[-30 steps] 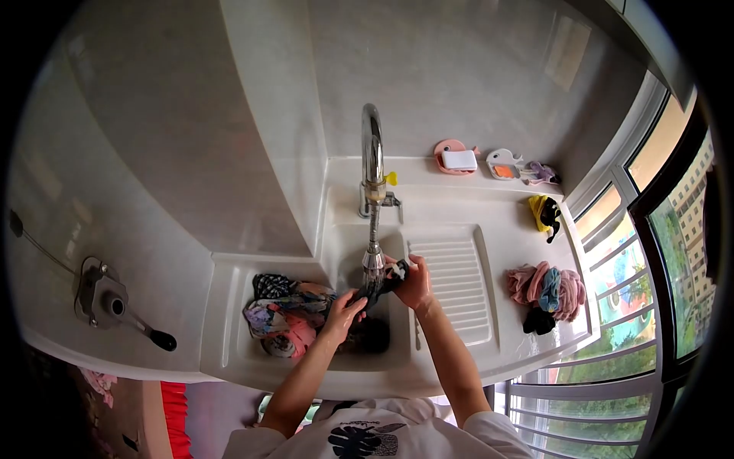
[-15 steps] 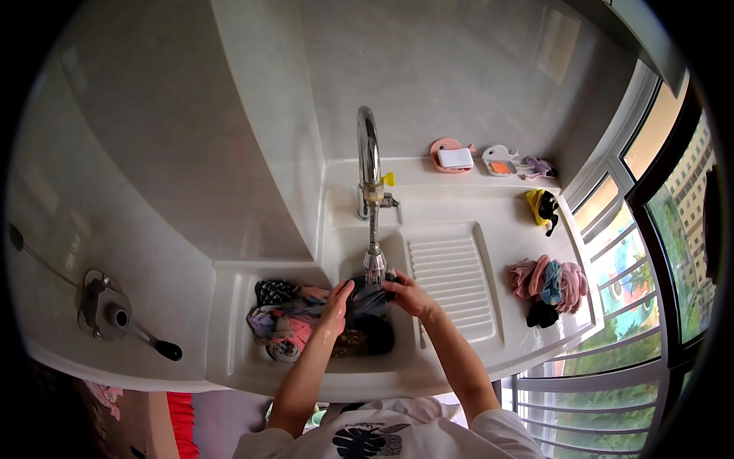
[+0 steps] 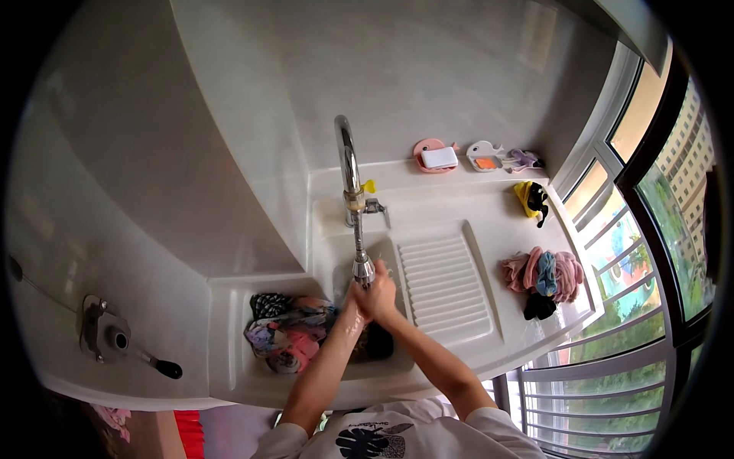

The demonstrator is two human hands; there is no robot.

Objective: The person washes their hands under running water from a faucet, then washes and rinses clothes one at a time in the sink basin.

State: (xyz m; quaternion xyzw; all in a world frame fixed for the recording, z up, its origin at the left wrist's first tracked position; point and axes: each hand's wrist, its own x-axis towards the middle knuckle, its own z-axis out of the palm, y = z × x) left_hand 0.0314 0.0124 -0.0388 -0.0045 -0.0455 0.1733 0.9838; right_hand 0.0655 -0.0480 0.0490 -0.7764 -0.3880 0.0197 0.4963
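Observation:
My left hand and my right hand are pressed together under the nozzle of the chrome faucet, over the sink basin. Both hands look closed. Whatever is between them is hidden by the fingers and the nozzle. Dark cloth lies in the basin just below my wrists. Left of my forearm, a heap of wet clothes, patterned, pink and black, fills the left part of the sink.
Right of the basin is a ribbed washboard. Farther right lie pink and blue cloths, a black cloth and a yellow-black item. A pink soap dish and a white whale dish stand on the back ledge.
My hands have come together under the nozzle; before, they were apart with dark cloth stretched between them. That cloth no longer shows between them. The view has shifted a little.

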